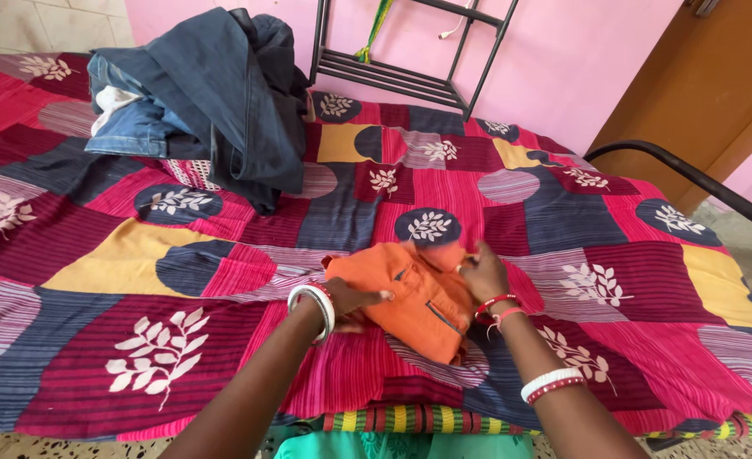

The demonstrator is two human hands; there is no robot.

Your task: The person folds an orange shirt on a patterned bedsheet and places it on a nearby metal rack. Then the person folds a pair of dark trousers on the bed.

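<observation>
Orange garment (410, 297), folded small, lies near the front edge of a bed covered by a patchwork bedspread (223, 340) in red, navy and yellow with white leaf prints. Left hand (355, 299) rests flat on its near side, fingers stretched out and gripping nothing; right hand (482, 274) pinches the cloth's far right corner between curled fingers. A heap of blue jeans (214, 93) sits well apart at the bed's far left. Behind stand a black metal rack (393, 72), a pink wall (563, 59) and a brown door (707, 85).
</observation>
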